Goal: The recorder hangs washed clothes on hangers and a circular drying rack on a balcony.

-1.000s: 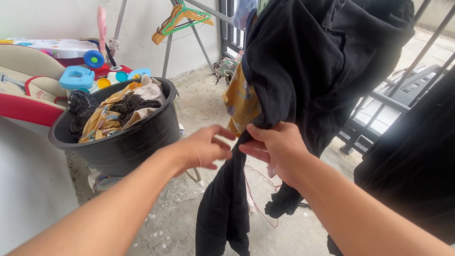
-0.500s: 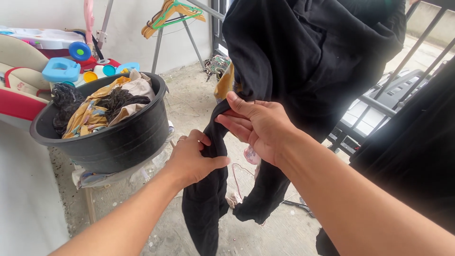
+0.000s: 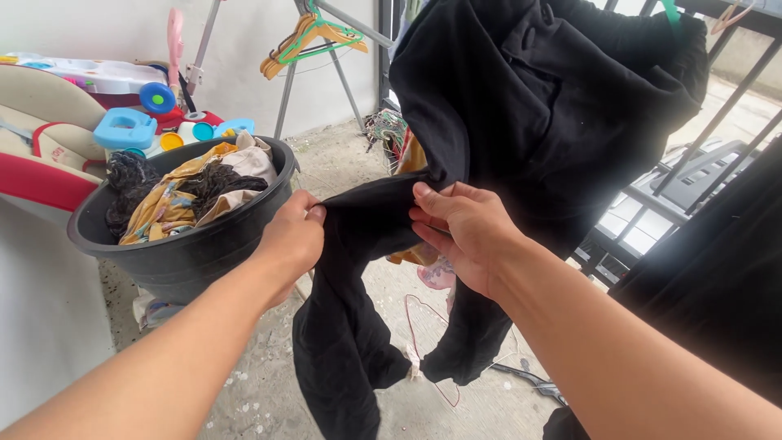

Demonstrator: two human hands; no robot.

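Note:
A large black garment (image 3: 546, 106) hangs from above at the upper right, and one long part of it trails down toward the floor. My left hand (image 3: 293, 236) pinches that part at its left edge. A short way to the right, my right hand (image 3: 460, 228) grips the same cloth, which is stretched flat between the two hands. A yellow patterned cloth (image 3: 411, 155) shows behind the black one.
A black tub (image 3: 212, 244) full of mixed laundry stands at the left. Coloured plastic toys (image 3: 130, 130) and a red and beige seat (image 3: 41, 163) lie behind it. Hangers (image 3: 314, 33) hang on a metal rack. Metal railing (image 3: 692, 163) runs at the right. The floor is bare concrete.
My left hand has slid from below my right hand up and to the left, pulling the hanging black cloth out flat between the two hands. My right hand has stayed about where it was.

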